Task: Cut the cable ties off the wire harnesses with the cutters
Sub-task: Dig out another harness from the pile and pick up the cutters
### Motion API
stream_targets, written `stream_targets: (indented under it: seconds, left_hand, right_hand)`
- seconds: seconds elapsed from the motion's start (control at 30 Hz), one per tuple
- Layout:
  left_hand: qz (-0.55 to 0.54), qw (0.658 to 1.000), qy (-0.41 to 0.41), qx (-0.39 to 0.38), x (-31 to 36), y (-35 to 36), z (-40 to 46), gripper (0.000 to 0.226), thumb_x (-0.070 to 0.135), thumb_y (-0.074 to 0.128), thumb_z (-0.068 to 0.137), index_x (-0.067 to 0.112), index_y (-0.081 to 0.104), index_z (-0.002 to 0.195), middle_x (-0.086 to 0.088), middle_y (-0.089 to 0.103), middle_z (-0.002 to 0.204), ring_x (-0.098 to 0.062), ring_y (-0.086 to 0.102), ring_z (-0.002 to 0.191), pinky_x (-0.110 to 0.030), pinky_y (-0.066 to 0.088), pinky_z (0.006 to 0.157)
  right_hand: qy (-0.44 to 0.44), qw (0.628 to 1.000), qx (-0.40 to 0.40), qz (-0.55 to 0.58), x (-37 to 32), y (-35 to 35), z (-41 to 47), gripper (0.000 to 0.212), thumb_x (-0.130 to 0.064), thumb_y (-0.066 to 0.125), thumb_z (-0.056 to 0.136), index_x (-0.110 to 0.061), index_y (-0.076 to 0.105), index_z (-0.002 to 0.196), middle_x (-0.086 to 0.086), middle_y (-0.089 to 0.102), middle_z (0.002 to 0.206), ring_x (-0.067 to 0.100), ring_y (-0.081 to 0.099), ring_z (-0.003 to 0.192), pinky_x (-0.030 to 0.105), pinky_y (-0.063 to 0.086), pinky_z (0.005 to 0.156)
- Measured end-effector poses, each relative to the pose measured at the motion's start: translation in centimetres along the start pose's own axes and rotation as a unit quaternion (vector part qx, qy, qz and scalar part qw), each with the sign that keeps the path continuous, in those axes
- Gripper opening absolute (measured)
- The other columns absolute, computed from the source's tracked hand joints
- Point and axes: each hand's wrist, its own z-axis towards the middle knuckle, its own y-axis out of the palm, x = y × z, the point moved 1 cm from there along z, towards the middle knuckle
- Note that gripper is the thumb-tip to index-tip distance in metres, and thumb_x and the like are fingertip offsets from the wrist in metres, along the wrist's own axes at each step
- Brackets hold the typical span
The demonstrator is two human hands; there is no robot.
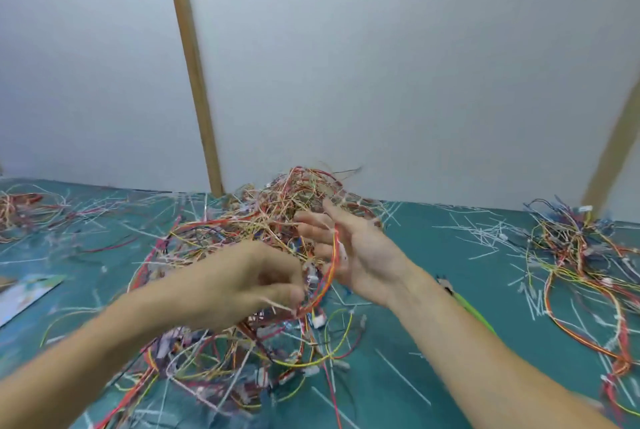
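1. Pinching with curled fingers, the left hand (254, 278) holds a red-and-orange wire loop (330, 276) at its lower end, beside a thin white cable tie (277, 304) that sticks out near the thumb.
2. Just right of that pinch, the right hand (349, 248) is spread wide, fingers straight, palm facing left; the same loop arcs up across its palm and touches the fingers.
3. Under and around both hands lies the main tangle of wire harnesses (242, 290), heaped on the green mat (433, 342).
4. Right of the right wrist, green-handled cutters (467, 307) lie on the mat, partly hidden by the forearm, held by neither hand.
5. Farther right sits a second wire pile (581, 255), with cut white tie scraps (485, 234) scattered between.
6. Far left, a third small bundle (17, 213) and a printed card (24, 293).
7. Beyond everything stands a white panel wall (381, 64) with a wooden post (194, 71).
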Motion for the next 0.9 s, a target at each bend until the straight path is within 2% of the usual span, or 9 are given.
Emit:
stream_targets:
  seconds: [0.1,0.2,0.3,0.37,0.47,0.57,0.7,0.8,0.9]
  left_hand:
    - [-0.007,0.997,-0.027,0.068,-1.2,-0.7,-2.1,0.037,0.07,0.057,0.088,0.038,0.069,0.104,0.016,0.071,0.095,-0.002,0.067,0.091,-0.015,0.048,0.075]
    - [0.074,0.99,-0.074,0.09,-2.0,-1.2,-2.9,0.062,0.088,0.056,0.071,0.051,0.051,0.121,0.038,0.062,0.112,0.016,0.058,0.102,-0.008,0.045,0.084]
    - [0.131,0.977,-0.126,0.111,-3.1,-1.5,-1.6,0.051,0.066,0.07,0.079,0.047,0.051,0.123,0.025,0.065,0.108,0.004,0.064,0.091,-0.03,0.052,0.09]
    - [0.118,0.966,-0.192,0.126,-3.5,-2.2,-1.3,0.072,0.062,0.076,0.074,0.046,0.04,0.135,0.019,0.065,0.116,-0.004,0.066,0.092,-0.036,0.053,0.091]
    - [0.182,0.953,-0.196,0.141,-3.5,-2.2,-1.6,0.089,0.064,0.07,0.063,0.049,0.03,0.14,0.008,0.063,0.129,-0.011,0.062,0.112,-0.035,0.05,0.099]
    - [0.235,0.95,-0.154,0.135,-3.3,-0.8,-3.2,0.097,0.052,0.054,0.062,0.044,0.02,0.153,0.017,0.039,0.151,-0.007,0.044,0.134,-0.027,0.039,0.111]
    - [0.327,0.902,-0.112,0.257,-3.1,-0.1,-4.8,0.034,0.039,0.051,0.08,0.037,0.064,0.111,0.02,0.066,0.113,-0.016,0.069,0.095,-0.035,0.055,0.069]
    - [0.248,0.907,-0.155,0.304,-3.6,-1.6,-5.3,0.006,0.036,0.064,0.09,0.031,0.067,0.092,0.013,0.07,0.091,-0.023,0.069,0.086,-0.04,0.053,0.068]
    - [0.203,0.949,-0.154,0.188,-3.2,-1.6,-4.8,0.052,0.078,0.051,0.08,0.028,0.066,0.075,0.012,0.062,0.063,-0.006,0.058,0.059,-0.032,0.048,0.06]
  right_hand:
    - [-0.103,0.991,0.09,0.008,-4.2,0.4,-0.5,0.029,-0.033,0.045,0.11,-0.015,0.058,0.09,-0.01,0.05,0.054,0.0,0.033,0.036,0.014,0.021,0.031]
    - [-0.275,0.91,0.256,-0.175,-9.2,1.0,-1.2,0.038,-0.028,0.042,0.111,-0.016,0.053,0.077,-0.01,0.045,0.046,0.004,0.037,0.035,0.016,0.024,0.033]
    - [-0.438,0.834,0.117,-0.314,-12.8,3.9,-1.8,0.035,-0.024,0.042,0.111,-0.013,0.056,0.08,-0.008,0.051,0.056,0.004,0.048,0.04,0.014,0.034,0.038]
    - [-0.5,0.826,0.135,-0.222,-15.5,3.1,-1.3,0.031,-0.026,0.04,0.111,-0.011,0.059,0.091,-0.006,0.054,0.057,0.006,0.048,0.039,0.015,0.033,0.037]
    - [-0.371,0.843,0.388,-0.026,-15.6,-2.2,0.4,0.031,-0.024,0.032,0.111,-0.018,0.053,0.087,0.004,0.049,0.061,0.009,0.036,0.035,0.017,0.025,0.038]
    - [-0.249,0.872,0.422,0.0,-12.9,-8.2,1.5,0.035,-0.008,0.026,0.108,-0.017,0.043,0.079,0.0,0.045,0.055,0.006,0.031,0.031,0.013,0.023,0.034]
    - [-0.217,0.847,0.485,-0.008,-11.9,-12.7,1.1,0.036,0.003,0.029,0.102,-0.016,0.044,0.075,0.004,0.046,0.068,0.008,0.041,0.036,0.013,0.027,0.033]
    - [-0.081,0.917,0.374,-0.113,-9.5,-12.0,2.0,0.03,-0.003,0.032,0.108,-0.012,0.05,0.085,0.012,0.06,0.081,0.007,0.063,0.042,0.018,0.048,0.039]
    - [0.1,0.953,0.165,-0.233,-7.1,-9.0,0.6,0.024,-0.029,0.052,0.108,-0.012,0.051,0.125,0.016,0.061,0.126,0.026,0.078,0.098,0.038,0.064,0.071]
